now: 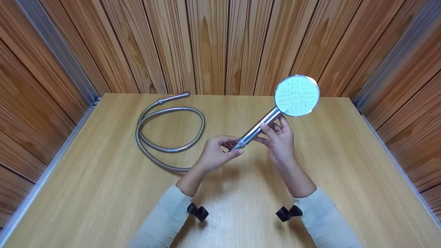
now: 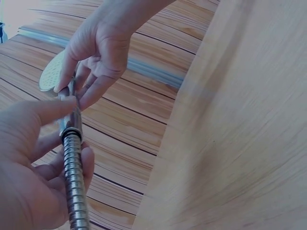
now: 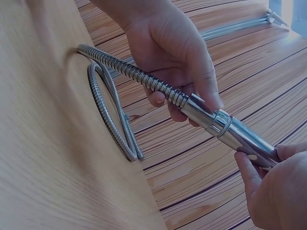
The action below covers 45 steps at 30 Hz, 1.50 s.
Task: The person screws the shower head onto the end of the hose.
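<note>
Below the shower head (image 1: 297,95), our left hand (image 1: 215,155) is pinching the seemingly joined hose (image 3: 148,80), our right hand (image 1: 280,141) the handle (image 1: 253,130); tightness unclear.

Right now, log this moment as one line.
left hand holds hose connector; right hand holds shower head handle; connector meets handle, tightness unclear; hose looped on table

Clock centred on the shower handle (image 1: 259,127), head view: there's an open lane at 11, between handle and hose (image 1: 168,150)! The hose's loops block 9, and it runs up past the left hand (image 1: 215,154), sealing 8. Right hand (image 1: 283,144) fills 4. The shower head (image 1: 297,95) bars 1:30; plank wall (image 1: 210,44) stops everything at 12. Room at 6 between sleeves (image 1: 162,220), pinched by two black mounts (image 1: 199,212); 3 opens wide across the table (image 1: 341,155)!
</note>
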### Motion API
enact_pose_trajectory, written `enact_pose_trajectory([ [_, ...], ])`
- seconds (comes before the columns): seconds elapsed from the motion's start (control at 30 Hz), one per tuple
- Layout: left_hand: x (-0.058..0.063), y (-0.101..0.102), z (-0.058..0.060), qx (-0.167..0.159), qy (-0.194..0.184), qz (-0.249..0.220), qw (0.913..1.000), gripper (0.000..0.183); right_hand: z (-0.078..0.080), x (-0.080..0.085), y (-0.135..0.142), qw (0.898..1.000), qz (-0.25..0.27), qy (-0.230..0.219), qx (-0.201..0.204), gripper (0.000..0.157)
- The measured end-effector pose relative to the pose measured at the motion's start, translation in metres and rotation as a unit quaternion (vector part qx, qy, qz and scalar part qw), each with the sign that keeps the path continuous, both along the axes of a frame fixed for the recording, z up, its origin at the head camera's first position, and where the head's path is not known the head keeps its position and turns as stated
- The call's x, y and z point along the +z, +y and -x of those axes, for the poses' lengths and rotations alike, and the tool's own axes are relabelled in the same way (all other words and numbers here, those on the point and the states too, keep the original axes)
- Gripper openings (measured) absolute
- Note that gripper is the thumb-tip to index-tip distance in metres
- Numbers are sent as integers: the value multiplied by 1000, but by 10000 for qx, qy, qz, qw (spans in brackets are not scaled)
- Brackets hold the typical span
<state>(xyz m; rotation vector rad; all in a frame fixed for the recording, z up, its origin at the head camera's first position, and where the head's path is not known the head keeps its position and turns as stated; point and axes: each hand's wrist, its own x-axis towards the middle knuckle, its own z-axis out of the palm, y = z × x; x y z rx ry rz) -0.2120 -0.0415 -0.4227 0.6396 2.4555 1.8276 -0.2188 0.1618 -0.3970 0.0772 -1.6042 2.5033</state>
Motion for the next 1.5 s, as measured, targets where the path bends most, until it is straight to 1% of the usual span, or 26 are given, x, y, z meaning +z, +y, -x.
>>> enact_pose_trajectory([
  [0.13,2,-3,0,-274,-399,-248,9985,26,0,-1,0,10000,36,-16,12,49],
  [0.23,1,-3,0,-377,-524,-402,9971,27,1,-2,1,10000,50,25,1,48],
  [0.33,1,-2,0,-387,-420,-414,9975,28,1,-2,1,10000,24,47,-13,48],
  [0.43,0,-1,0,-307,-264,-346,9986,28,1,-1,1,10000,12,27,-30,48],
  [0.63,-1,0,0,-160,-77,-415,9990,30,0,0,1,10000,29,0,-51,50],
  [0.77,-1,0,1,-18,-49,-370,9993,32,0,1,1,10000,47,3,-44,50],
  [0.97,0,1,0,145,-48,-85,9998,33,-1,1,0,10000,42,-11,-33,50],
  [1.1,0,0,-1,135,-7,37,9999,31,-1,0,0,10000,19,18,-70,48],
  [1.27,0,-1,-1,31,-56,-34,10000,28,0,-1,0,9999,24,110,-64,45],
  [1.4,3,-2,-2,-125,-238,-227,9994,23,0,-2,0,9999,64,111,-55,45],
  [1.5,3,-3,-3,-171,-418,-337,9984,22,-1,-2,0,9999,76,89,-51,48],
])
